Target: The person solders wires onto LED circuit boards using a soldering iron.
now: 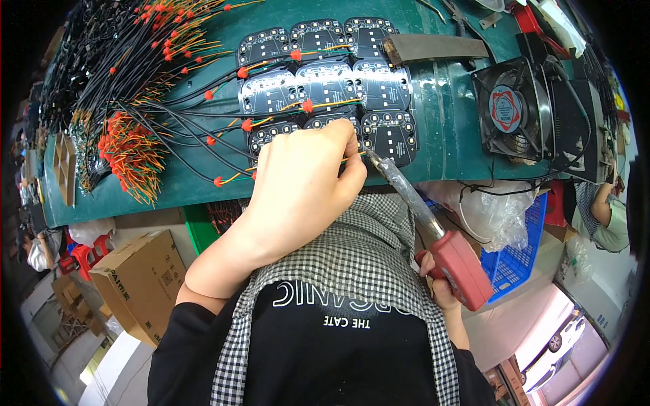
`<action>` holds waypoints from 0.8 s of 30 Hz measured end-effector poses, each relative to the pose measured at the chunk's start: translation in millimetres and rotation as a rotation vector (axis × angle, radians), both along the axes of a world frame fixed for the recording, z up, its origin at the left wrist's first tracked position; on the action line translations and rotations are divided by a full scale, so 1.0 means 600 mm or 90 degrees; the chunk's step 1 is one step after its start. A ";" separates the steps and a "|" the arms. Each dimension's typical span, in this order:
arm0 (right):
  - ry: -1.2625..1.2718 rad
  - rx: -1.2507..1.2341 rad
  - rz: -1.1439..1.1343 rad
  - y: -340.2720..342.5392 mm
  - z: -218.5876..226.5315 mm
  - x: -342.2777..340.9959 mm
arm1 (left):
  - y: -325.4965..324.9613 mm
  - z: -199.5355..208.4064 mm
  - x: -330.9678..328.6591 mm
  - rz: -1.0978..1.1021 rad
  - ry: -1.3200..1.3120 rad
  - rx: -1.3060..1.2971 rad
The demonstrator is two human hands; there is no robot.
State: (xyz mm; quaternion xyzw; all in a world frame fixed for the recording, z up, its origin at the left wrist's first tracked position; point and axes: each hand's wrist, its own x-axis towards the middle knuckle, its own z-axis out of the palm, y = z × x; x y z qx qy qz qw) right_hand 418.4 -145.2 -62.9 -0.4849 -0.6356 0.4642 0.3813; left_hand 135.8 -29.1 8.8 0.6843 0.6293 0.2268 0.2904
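A panel of black circuit boards (325,86) lies on the green table in front of me. My left hand (308,172) is closed in a pinch over its near row, with an orange wire end showing at the fingertips. The hand hides part of the boards and most of that wire. In my right hand (443,287) is a red soldering gun (464,269), held by its grip. Its tip reaches the near right board, right beside my left fingertips. Black cables with red collars (247,125) and orange ends run across the boards from the left.
A large bundle of black cables (132,88) covers the table's left side. A metal bar (440,49) lies at the boards' far right, and a square fan (511,108) stands farther right. Below the table edge are a blue crate (518,254) and a cardboard box (139,287).
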 end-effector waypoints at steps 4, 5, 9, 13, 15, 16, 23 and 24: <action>-0.005 0.022 -0.001 0.001 0.002 -0.002 | -0.001 0.000 0.000 -0.001 -0.006 0.010; 0.014 0.008 -0.018 0.000 0.003 -0.006 | -0.001 0.000 0.000 -0.001 -0.004 0.009; 0.143 -0.126 -0.090 0.019 0.052 -0.043 | -0.002 -0.001 0.000 -0.002 0.001 0.008; 0.189 -0.173 -0.131 0.019 0.060 -0.047 | -0.001 0.002 0.000 0.000 0.007 0.000; 0.202 -0.185 -0.130 0.019 0.061 -0.047 | -0.001 0.003 0.000 -0.011 0.029 0.010; 0.199 -0.178 -0.129 0.017 0.057 -0.044 | -0.002 0.003 -0.001 -0.012 0.029 0.010; 0.242 -0.184 -0.135 0.013 0.053 -0.043 | -0.012 -0.002 -0.009 -0.066 -0.021 0.079; 0.243 -0.184 -0.135 0.012 0.053 -0.042 | -0.013 -0.004 -0.009 -0.071 -0.020 0.083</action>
